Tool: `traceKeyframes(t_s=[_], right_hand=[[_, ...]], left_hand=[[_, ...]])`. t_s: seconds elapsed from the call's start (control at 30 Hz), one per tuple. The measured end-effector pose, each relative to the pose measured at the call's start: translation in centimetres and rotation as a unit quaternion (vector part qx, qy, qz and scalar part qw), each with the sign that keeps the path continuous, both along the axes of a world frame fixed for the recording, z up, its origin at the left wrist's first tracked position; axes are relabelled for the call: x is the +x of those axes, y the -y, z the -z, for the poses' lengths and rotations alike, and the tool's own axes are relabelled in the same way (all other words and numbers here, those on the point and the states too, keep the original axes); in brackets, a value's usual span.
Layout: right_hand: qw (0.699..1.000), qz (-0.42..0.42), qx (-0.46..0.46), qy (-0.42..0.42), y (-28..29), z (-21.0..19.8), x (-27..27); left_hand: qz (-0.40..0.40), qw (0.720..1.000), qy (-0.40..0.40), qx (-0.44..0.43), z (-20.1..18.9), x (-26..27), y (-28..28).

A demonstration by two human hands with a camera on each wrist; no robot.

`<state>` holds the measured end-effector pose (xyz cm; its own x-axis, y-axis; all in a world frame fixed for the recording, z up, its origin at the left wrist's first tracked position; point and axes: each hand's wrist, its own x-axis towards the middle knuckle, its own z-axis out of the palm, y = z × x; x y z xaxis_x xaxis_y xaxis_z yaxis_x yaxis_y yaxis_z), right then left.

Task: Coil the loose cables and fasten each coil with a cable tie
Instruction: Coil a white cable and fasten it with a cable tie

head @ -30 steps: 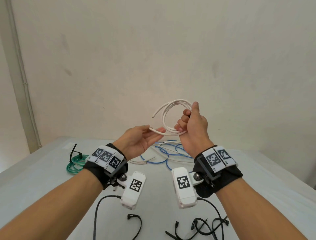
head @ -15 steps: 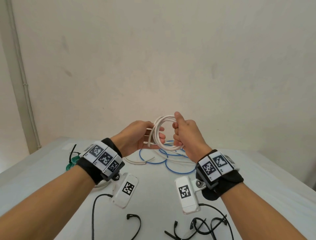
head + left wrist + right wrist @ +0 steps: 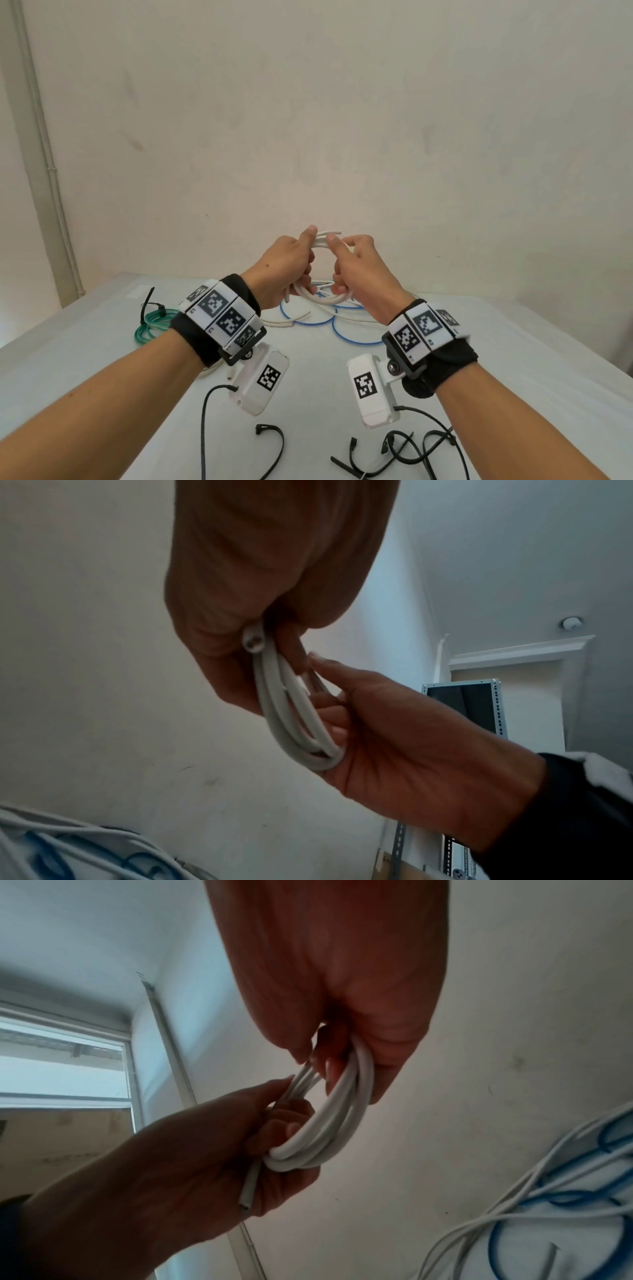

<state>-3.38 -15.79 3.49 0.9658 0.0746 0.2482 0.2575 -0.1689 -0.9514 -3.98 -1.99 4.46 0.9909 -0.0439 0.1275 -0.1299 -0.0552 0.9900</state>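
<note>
Hands first: your left hand (image 3: pixel 284 267) and right hand (image 3: pixel 359 270) both curl round the white cable coil (image 3: pixel 322 294), holding it in the air above the table (image 3: pixel 513 342), left at its 9 o'clock side, right at 3 o'clock. Below it lie loose blue and white cables (image 3: pixel 346 325). At 9 o'clock sits a tied green coil (image 3: pixel 150 325); black cable ties (image 3: pixel 274 442) lie at 6 o'clock.

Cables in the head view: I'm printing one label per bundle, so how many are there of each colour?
White coil, held by left hand and right hand: 1
Green coil, tied, on the table: 1
Blue loose cable: 1, as far as shows
White loose cable: at least 1
Total: at least 4
</note>
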Motion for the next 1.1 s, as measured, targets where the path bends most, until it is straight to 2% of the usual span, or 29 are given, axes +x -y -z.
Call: traceKeyframes(t_s=[0.07,0.1,0.2,0.27,0.33,0.4,0.43,0.47,0.57,0.67,0.7,0.77,0.83,0.9,1.0,1.1], right_hand=[[0.998,-0.033,0.044,-0.021,0.0,0.3,-0.2],[0.998,-0.053,0.038,-0.022,0.1,0.5,-0.2],[0.996,-0.083,-0.04,-0.01,0.3,0.7,-0.4],[0.989,-0.056,-0.137,0.02,0.5,0.5,-0.5],[0.953,-0.008,-0.294,0.07,0.6,0.2,-0.7],[0.9,0.04,-0.424,0.092,0.7,0.4,-0.6],[0.882,0.064,-0.459,0.085,0.7,0.6,-0.6],[0.876,0.081,-0.469,0.077,0.7,0.7,-0.5],[0.902,0.054,-0.423,0.064,0.6,0.6,-0.5],[0.911,0.019,-0.402,0.085,0.9,0.1,-0.7],[0.936,-0.008,-0.344,0.079,0.9,-0.1,-0.8],[0.981,-0.089,-0.171,0.023,0.9,-0.3,-1.1],[0.987,-0.151,-0.029,-0.056,0.7,-0.2,-1.7],[0.98,-0.162,0.042,-0.106,0.3,0.1,-2.1],[0.982,-0.119,0.036,-0.139,-0.5,0.1,-2.3],[0.986,-0.106,0.025,-0.13,-0.8,0.1,-2.1]], left_hand=[[-0.049,0.998,0.024,0.031,0.0,0.5,-0.1],[-0.063,0.996,0.036,0.049,-0.1,0.7,-0.2],[-0.07,0.99,0.056,0.107,0.1,0.9,-0.4],[-0.067,0.984,0.063,0.152,0.4,0.9,-0.4],[-0.072,0.979,0.075,0.173,0.4,0.8,-0.6],[-0.088,0.978,0.088,0.166,0.2,0.9,-0.8],[-0.096,0.978,0.093,0.16,0.1,0.9,-0.9],[-0.1,0.978,0.099,0.155,0.2,0.9,-0.9],[-0.098,0.977,0.118,0.146,0.4,0.8,-0.8],[-0.061,0.978,0.115,0.162,0.9,0.6,-0.9],[-0.046,0.977,0.114,0.176,1.1,0.5,-0.9],[-0.034,0.974,0.113,0.195,1.3,0.2,-1.0],[-0.042,0.975,0.112,0.186,1.3,0.2,-1.0],[-0.061,0.974,0.112,0.185,1.1,0.4,-1.0],[-0.092,0.975,0.112,0.169,1.5,0.7,-0.9],[-0.087,0.991,0.07,0.068,2.2,0.9,-0.8]])
